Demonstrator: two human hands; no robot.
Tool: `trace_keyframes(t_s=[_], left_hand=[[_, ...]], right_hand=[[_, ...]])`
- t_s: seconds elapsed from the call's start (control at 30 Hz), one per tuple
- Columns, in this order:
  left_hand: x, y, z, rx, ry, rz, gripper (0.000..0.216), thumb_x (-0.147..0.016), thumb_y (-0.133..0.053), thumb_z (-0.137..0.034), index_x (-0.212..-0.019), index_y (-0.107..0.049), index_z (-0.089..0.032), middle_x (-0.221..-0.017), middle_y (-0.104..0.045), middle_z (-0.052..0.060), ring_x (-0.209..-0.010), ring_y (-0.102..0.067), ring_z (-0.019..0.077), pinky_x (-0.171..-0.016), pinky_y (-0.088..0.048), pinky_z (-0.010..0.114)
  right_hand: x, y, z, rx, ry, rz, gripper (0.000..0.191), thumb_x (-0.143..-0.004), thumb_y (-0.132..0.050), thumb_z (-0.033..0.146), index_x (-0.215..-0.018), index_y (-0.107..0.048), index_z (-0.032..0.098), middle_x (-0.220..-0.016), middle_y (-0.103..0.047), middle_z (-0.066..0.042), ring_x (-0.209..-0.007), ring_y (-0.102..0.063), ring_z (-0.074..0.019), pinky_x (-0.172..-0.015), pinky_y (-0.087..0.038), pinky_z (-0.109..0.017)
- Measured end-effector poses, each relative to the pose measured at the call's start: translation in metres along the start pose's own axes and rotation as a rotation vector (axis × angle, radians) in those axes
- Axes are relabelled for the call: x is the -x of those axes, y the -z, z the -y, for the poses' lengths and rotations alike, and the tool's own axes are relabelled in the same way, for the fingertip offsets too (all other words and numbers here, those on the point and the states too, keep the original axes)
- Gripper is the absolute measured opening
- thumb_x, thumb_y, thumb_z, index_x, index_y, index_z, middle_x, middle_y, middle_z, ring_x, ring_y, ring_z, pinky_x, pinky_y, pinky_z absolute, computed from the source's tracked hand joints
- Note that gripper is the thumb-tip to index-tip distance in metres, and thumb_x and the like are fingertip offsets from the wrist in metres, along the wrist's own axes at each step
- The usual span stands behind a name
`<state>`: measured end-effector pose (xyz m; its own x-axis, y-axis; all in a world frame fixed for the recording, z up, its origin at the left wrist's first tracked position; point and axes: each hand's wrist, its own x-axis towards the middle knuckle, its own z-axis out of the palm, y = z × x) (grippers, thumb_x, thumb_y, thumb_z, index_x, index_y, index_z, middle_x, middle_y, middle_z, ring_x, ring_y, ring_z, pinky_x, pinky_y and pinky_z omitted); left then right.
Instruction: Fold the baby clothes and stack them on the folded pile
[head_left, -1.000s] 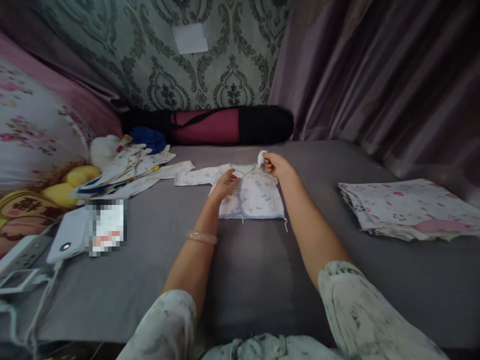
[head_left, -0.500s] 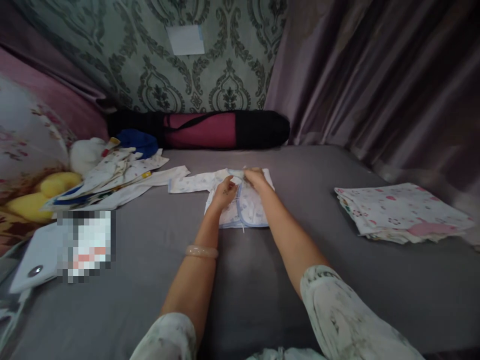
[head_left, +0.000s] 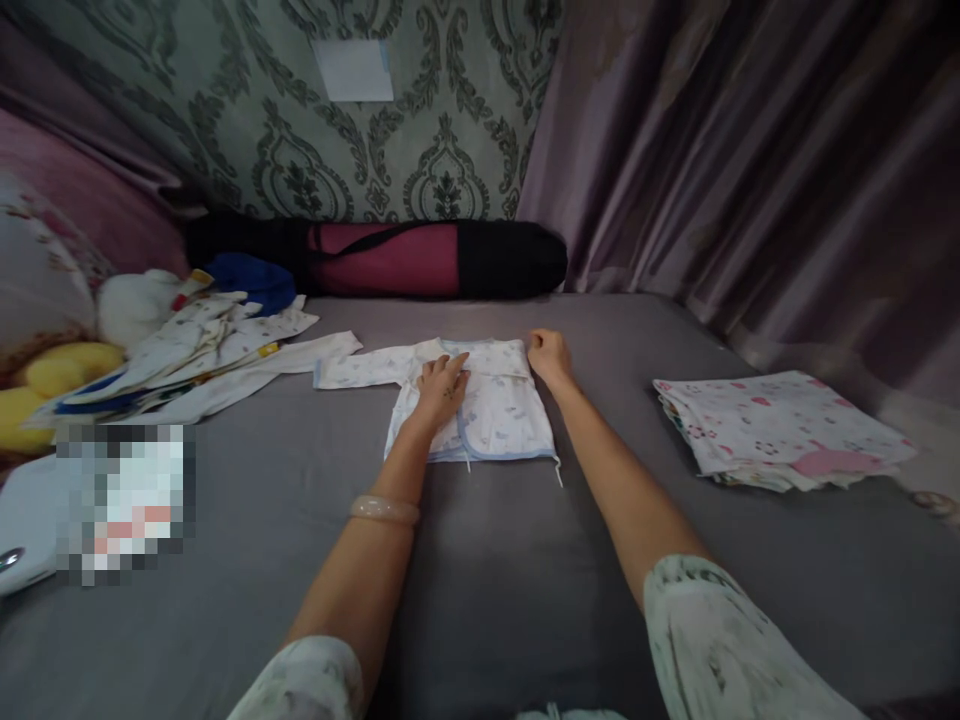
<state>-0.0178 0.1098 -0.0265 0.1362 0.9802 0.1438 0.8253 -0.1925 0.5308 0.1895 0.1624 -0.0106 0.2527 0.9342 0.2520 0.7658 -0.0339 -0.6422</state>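
A small white baby shirt with blue trim and a faint print lies front up on the grey sheet. Its left-hand sleeve stretches out flat; on the other side a sleeve-like band of cloth lies across the chest. My left hand rests on the shirt's upper front, fingers spread and open. At the shirt's upper right edge is my right hand, its fingers curled closed; what they pinch, if anything, is hidden. Thin ties hang from the hem.
On the left lie a loose pile of baby clothes, yellow and white plush toys and a partly blurred white object. A folded printed cloth stack sits at right. Along the wall stretches a black and red long bag.
My right hand has moved right, from over the shirt to its upper right edge. My left hand has flattened onto the chest. The view has shifted slightly to the right.
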Motion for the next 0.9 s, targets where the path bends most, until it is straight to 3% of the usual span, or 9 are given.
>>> trace_keyframes(t_s=[0.17, 0.4, 0.57, 0.73, 0.9], left_hand=[[-0.004, -0.006, 0.001, -0.047, 0.031, 0.029, 0.042, -0.093, -0.037, -0.040, -0.132, -0.051, -0.033, -0.135, -0.051, 0.006, -0.123, -0.037, 0.0301, -0.101, -0.029, 0.047], [-0.010, -0.013, 0.010, -0.014, 0.002, 0.009, 0.041, -0.092, -0.038, -0.045, -0.127, -0.056, -0.032, -0.137, -0.051, 0.005, -0.124, -0.037, 0.0321, -0.101, -0.028, 0.049], [-0.010, -0.012, 0.008, -0.025, 0.008, 0.008, 0.041, -0.092, -0.038, -0.045, -0.126, -0.057, -0.032, -0.137, -0.051, 0.004, -0.124, -0.037, 0.0309, -0.101, -0.029, 0.048], [-0.010, -0.012, 0.007, -0.014, 0.011, 0.002, 0.040, -0.091, -0.039, -0.042, -0.124, -0.058, -0.030, -0.136, -0.052, 0.005, -0.124, -0.038, 0.0304, -0.101, -0.029, 0.049], [-0.010, -0.008, 0.003, 0.053, 0.086, 0.006, 0.042, -0.090, -0.040, -0.033, -0.130, -0.052, -0.026, -0.135, -0.054, 0.007, -0.127, -0.038, 0.0284, -0.104, -0.027, 0.047]], right_hand=[[-0.005, 0.004, -0.030, -0.031, 0.000, 0.027, 0.019, -0.078, -0.054, 0.011, -0.080, -0.070, 0.020, -0.080, -0.068, -0.003, -0.081, -0.062, -0.0166, -0.074, -0.044, -0.025], [-0.005, -0.006, -0.029, -0.056, -0.026, 0.095, 0.018, -0.076, -0.056, 0.009, -0.068, -0.067, 0.021, -0.067, -0.063, 0.002, -0.072, -0.060, -0.0151, -0.067, -0.042, -0.022], [0.000, -0.008, -0.024, -0.019, 0.035, 0.057, 0.019, -0.081, -0.054, 0.012, -0.077, -0.069, 0.022, -0.074, -0.065, 0.000, -0.077, -0.060, -0.0158, -0.072, -0.043, -0.024], [0.012, -0.005, -0.020, 0.146, 0.159, 0.075, 0.023, -0.088, -0.049, 0.018, -0.096, -0.070, 0.020, -0.094, -0.063, -0.008, -0.092, -0.057, -0.0194, -0.084, -0.042, -0.028], [0.024, -0.011, 0.001, 0.216, 0.361, 0.118, 0.027, -0.091, -0.047, 0.019, -0.106, -0.068, 0.018, -0.106, -0.060, -0.012, -0.106, -0.052, -0.0233, -0.092, -0.038, -0.032]])
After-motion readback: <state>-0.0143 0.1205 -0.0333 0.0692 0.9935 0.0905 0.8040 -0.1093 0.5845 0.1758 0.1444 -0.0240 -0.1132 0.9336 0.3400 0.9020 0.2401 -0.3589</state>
